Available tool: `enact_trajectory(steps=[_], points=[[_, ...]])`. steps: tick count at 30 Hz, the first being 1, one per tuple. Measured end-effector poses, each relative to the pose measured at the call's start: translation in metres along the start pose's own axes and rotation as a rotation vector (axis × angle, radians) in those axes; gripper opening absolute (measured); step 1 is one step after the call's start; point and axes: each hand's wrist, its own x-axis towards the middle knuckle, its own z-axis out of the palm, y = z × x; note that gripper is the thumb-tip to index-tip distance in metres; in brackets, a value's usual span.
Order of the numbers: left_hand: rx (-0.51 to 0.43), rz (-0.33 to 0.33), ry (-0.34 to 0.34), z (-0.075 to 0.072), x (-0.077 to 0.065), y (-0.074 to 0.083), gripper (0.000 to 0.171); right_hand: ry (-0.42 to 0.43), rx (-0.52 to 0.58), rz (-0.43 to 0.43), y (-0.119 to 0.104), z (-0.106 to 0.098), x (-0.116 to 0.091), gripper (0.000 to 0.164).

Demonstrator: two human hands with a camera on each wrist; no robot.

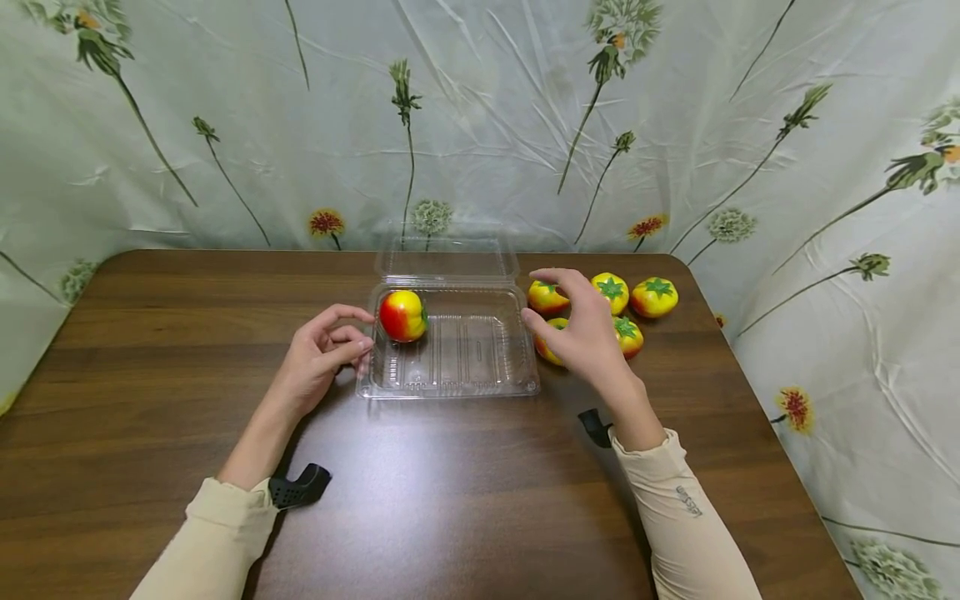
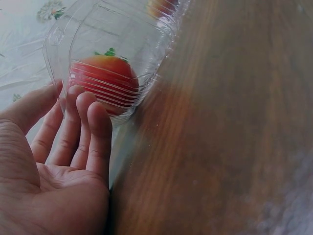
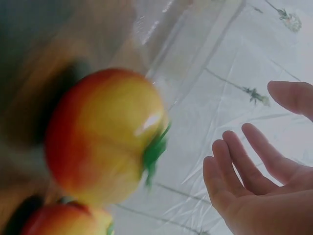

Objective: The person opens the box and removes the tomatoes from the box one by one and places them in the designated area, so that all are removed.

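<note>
A clear plastic clamshell container (image 1: 480, 392) stands on the table with its lid (image 1: 450, 265) folded back. Inside, at its left end, sits a red-and-yellow tomato-like fruit (image 1: 401, 317) with a green leafy top. My left hand (image 1: 318, 354) pinches the container's left rim, thumb on one side and fingers on the other, in the left wrist view. Above the container's right edge, my right hand (image 1: 585, 329) has its thumb and fingers spread, holding nothing. Several similar fruits (image 1: 654, 297) lie beside and behind it; the hand partly hides some.
The brown wooden table (image 1: 450, 500) ends at the back against a hanging flower-print sheet (image 1: 487, 125), which also runs down the right side. Black wrist straps (image 1: 300, 486) are worn at both sleeves.
</note>
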Motion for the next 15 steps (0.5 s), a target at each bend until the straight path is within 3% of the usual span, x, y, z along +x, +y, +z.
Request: enact_trajectory(steps=[15], points=[[-0.005,-0.01,-0.003,0.0,-0.002,0.003,0.029,-0.021,0.049,-0.054,-0.04,0.032,0.023,0.045]])
